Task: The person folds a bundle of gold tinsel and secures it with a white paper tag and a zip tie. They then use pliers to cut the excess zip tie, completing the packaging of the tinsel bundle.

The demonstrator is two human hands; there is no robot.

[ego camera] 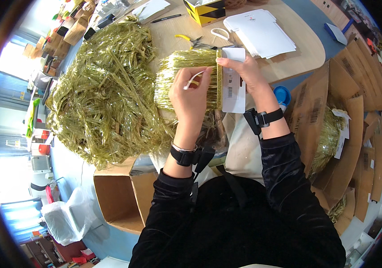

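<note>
My left hand pinches a thin white strip, its end poking out beside the curled fingers. Under that hand lies a bundle of gold tinsel fringe, with a braided gold band along its right edge. A white card bearing print and a barcode adjoins the band. My right hand grips the card, thumb on its front near the band and the other fingers behind. To the left, a large heap of loose gold tinsel spreads over the table and past its near edge.
On the wooden table are yellow-handled pliers, white-handled scissors, a pen, stacked white cards and a yellow-black box. An open carton with carded tinsel stands right; another carton lies lower left.
</note>
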